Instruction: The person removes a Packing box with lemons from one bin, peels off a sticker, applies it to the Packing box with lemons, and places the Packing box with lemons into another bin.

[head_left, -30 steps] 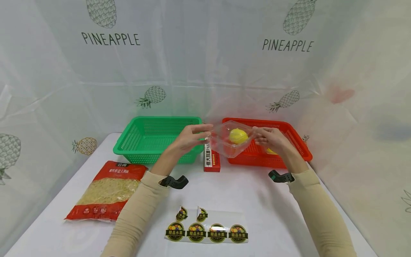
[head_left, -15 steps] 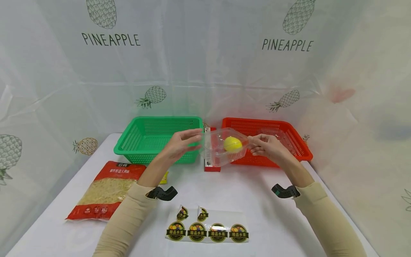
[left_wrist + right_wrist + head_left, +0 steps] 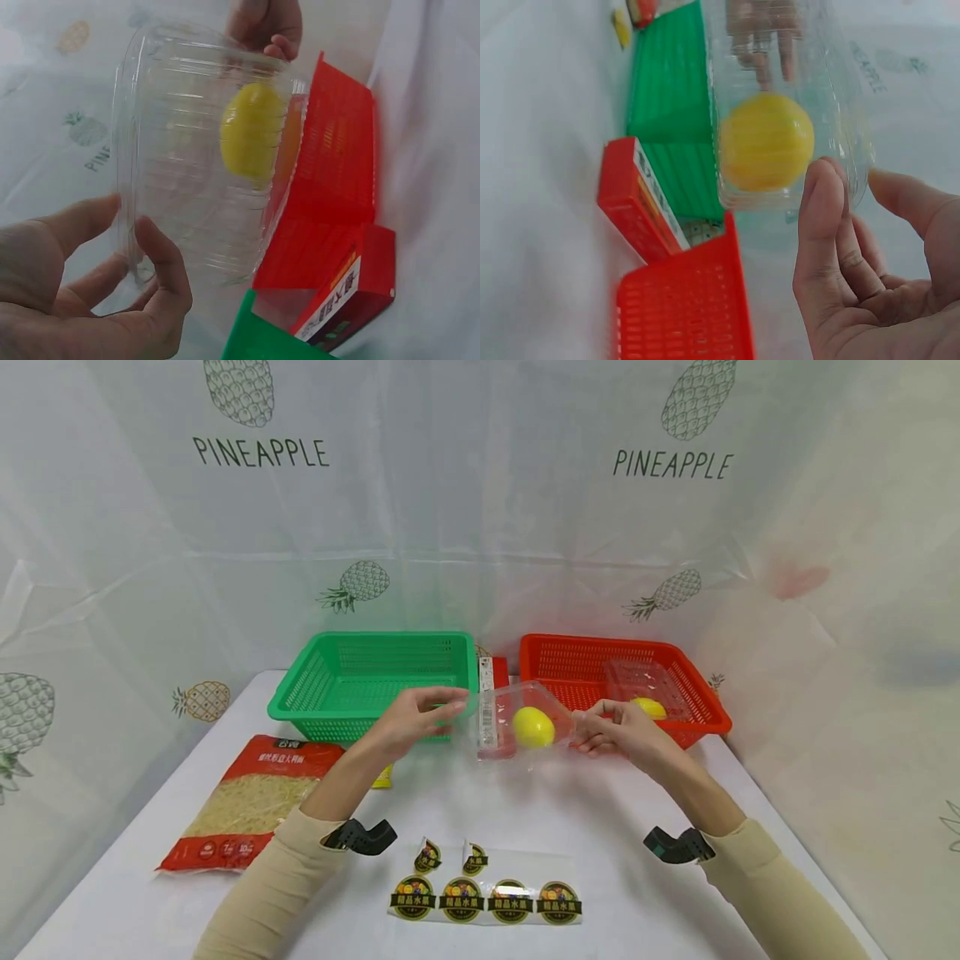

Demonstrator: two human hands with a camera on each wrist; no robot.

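A clear plastic box (image 3: 501, 714) hangs above the table between the two hands, with a yellow lemon (image 3: 533, 727) lying inside. The left hand (image 3: 420, 718) pinches the box's rim at one end, thumb and fingers on either side of it in the left wrist view. At the opposite end the right hand (image 3: 618, 731) pinches the rim, the lemon (image 3: 766, 142) close to its fingers in the right wrist view. Behind the right hand, a red basket (image 3: 585, 647) contains another clear plastic box (image 3: 637, 675) and a second lemon (image 3: 649, 707).
Left of centre stands a green basket (image 3: 367, 724), beside a red pasta box (image 3: 498, 672). A red bag of pasta (image 3: 251, 802) lies at the left, near a small yellow packet (image 3: 383, 777). A sheet of round fruit stickers (image 3: 486, 897) lies at the front.
Both hands have brought the box and lemon down and toward the body, away from the red basket. The basket's second box and lemon show more fully now.
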